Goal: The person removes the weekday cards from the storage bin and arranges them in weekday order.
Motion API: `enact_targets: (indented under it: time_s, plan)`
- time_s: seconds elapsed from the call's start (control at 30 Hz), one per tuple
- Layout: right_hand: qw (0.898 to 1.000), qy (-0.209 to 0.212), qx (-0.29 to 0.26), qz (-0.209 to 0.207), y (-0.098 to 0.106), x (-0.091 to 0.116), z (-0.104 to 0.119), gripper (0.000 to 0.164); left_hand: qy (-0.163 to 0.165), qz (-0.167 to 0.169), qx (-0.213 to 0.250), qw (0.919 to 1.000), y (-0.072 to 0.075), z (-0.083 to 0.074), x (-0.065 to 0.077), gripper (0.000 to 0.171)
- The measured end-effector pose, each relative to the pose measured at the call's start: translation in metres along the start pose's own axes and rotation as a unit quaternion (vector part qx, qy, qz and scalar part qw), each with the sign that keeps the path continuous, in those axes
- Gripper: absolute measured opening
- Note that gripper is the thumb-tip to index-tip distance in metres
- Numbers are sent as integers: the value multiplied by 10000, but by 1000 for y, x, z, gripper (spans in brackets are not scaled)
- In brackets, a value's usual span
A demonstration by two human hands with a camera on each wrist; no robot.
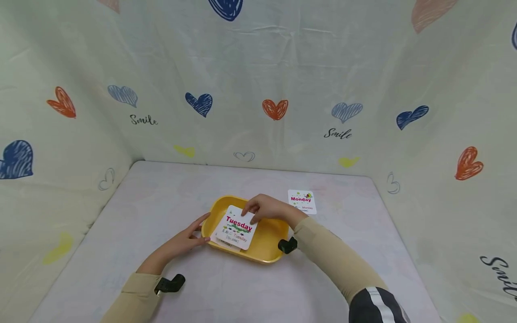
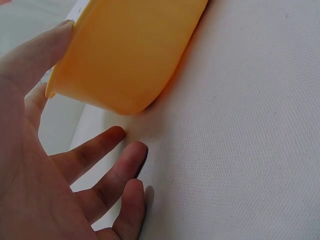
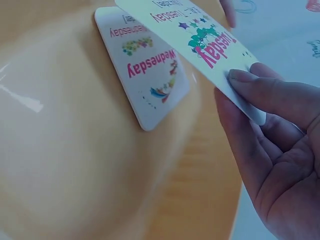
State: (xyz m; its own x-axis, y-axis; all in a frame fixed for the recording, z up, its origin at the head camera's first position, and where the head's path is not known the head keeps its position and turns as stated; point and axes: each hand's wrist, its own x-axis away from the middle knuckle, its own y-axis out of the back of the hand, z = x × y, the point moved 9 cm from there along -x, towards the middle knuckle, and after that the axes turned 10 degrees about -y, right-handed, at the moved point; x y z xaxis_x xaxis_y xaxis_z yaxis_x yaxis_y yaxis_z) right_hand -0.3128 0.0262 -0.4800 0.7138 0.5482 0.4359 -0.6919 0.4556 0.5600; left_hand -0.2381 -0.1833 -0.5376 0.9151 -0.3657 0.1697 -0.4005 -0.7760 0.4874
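Yellow tray [image 1: 270, 237], one, on the table [image 1: 242, 296]; the left hand [image 1: 183, 244] holds its rim at nine o'clock between thumb and index fingers, the others loosely spread, presumably to steady it. Tuesday card [image 1: 238, 226], one, raised over the tray's nine o'clock half; fingers of the right hand [image 1: 268, 210] pinch its two o'clock corner, which leaves the print showing. Wednesday card [image 3: 150, 65], one, lies in the tray beneath. Monday card [image 1: 302, 204], one, lies flat on the table at the tray's two o'clock, likely set apart.
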Motion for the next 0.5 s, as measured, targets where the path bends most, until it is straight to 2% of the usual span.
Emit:
enact_targets:
  time_s: [0.27, 0.5]
  plan:
    - [9955, -219, -921, 87, 12, 15, -14, 25, 14, -24, -14, 10000, 0, 1, 0, 80]
    - [9942, -377, -1012, 5, 25, 28, -27, 27, 2, -21, 12, 10000, 0, 1, 1, 80]
